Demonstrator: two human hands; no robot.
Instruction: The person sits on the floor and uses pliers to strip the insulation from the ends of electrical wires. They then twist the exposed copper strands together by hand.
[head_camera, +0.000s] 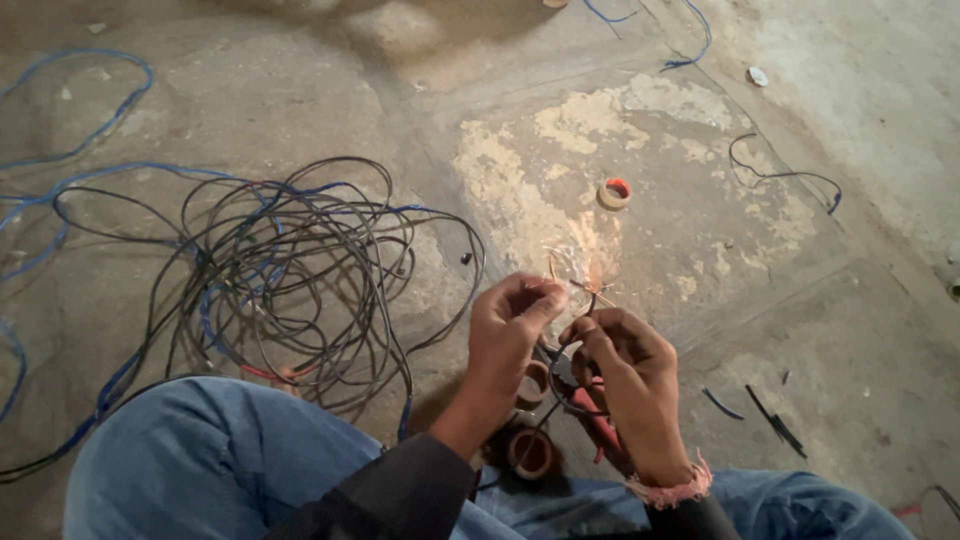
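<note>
- Nearest the camera, the person's knees in blue jeans (200, 460) fill the bottom edge, with a dark sleeve (400, 495) on the left arm and a pink thread band (672, 490) round the right wrist.
- Between the legs, on the floor just under the hands, lie two rolls of tape (531, 452) with brownish cores and a red-handled tool (600, 420); what kind of tool it is cannot be told.
- The left hand (505, 345) is curled, thumb and forefinger pinched on the bare copper strands (575, 265) of a wire end, which fan out just above and between the two hands.
- The right hand (625, 375) is also closed, fingers gripping the dark insulated wire (590, 305) just below the stripped end; the two hands sit close together, almost touching.
- To the right of the right hand, short black wire offcuts (775, 420) lie on the concrete floor (850, 330), near but apart.
- To the left of the left hand, a large loose tangle of black and blue cable (290, 270) sprawls on the floor, with blue loops (90, 130) trailing away to the left edge.
- Farther off, beyond the strands, a small tape roll with a red core (614, 192) lies flat on a patch of flaking floor.
- Farther right lies a curled black wire piece (785, 175), and a blue wire (690, 45) runs off the top edge.
</note>
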